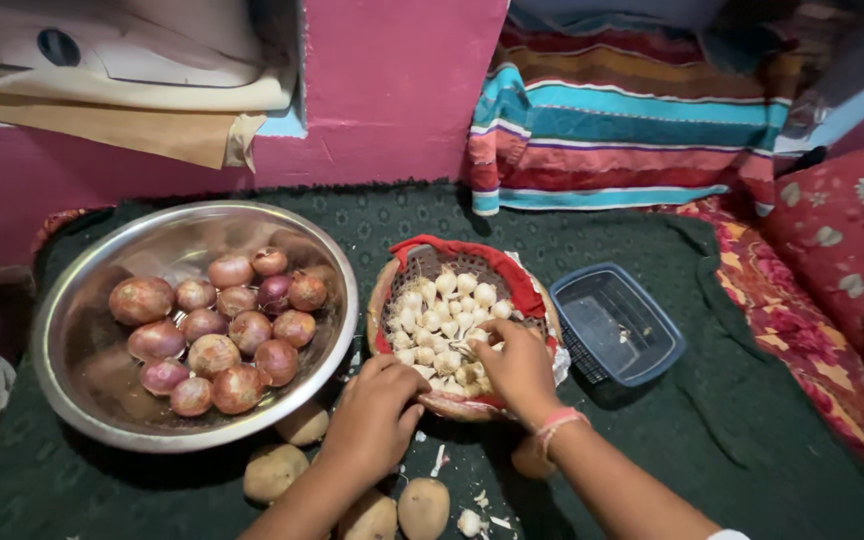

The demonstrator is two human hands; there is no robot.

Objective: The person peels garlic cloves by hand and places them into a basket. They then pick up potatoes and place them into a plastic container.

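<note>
Hands: right hand [518, 368] in garlic basket [530, 290], left hand [377, 412] beside.

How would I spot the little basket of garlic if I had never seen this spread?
Start at the big steel bowl of red onions on the dark green cloth. Just right of it sits a round woven basket with red lining, the right hand reaching in. It alone holds small white garlic cloves; the blue tray beyond is nearly empty.
</note>
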